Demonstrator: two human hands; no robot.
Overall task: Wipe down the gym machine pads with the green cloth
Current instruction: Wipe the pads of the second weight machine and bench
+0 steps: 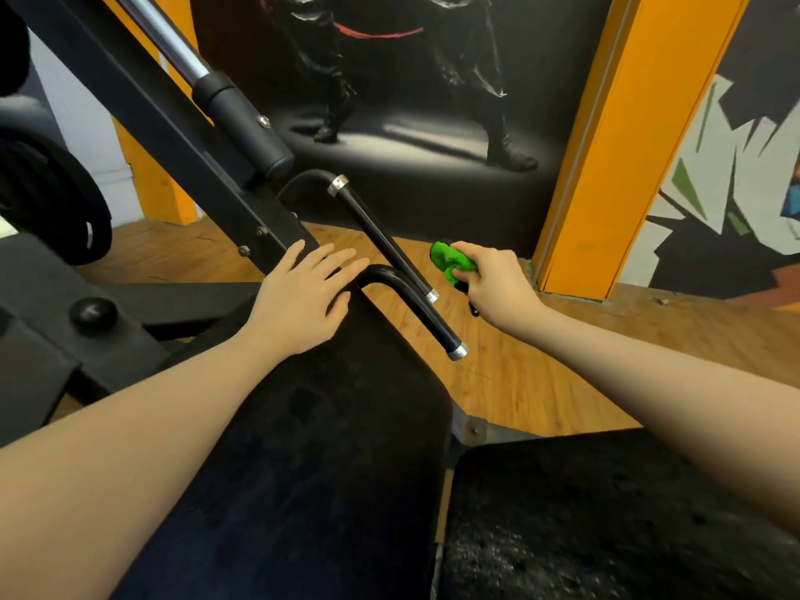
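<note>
**Green cloth held off to the side of the bench pads**

The right hand (489, 279) is closed around the bunched green cloth (452, 264), holding it in the air over the wooden floor (519, 383), just right of the machine and clear of the padding. The left hand (303, 300) lies flat with fingers spread on the top end of the long black pad (311, 448), its fingertips touching the bend of the near handle (415, 309).

Two black handles with silver end caps stick out to the right between the hands. The near one curves out from the pad's top edge; the far handle (381, 236) runs parallel behind it, and the cloth sits just beside its lower end (whether it touches the bar cannot be told). A second black pad (606, 526) fills the lower right, separated from the long pad by a narrow gap where a metal bracket shows.

Behind the left hand a thick black frame beam (173, 136) slants up to the left, with a chrome rod and black sleeve (242, 119) running alongside it. Dark plates or coils sit at the far left edge.

Open floor lies to the right of the handles, bounded by an orange pillar (627, 145) and a dark wall poster (411, 101).
</note>
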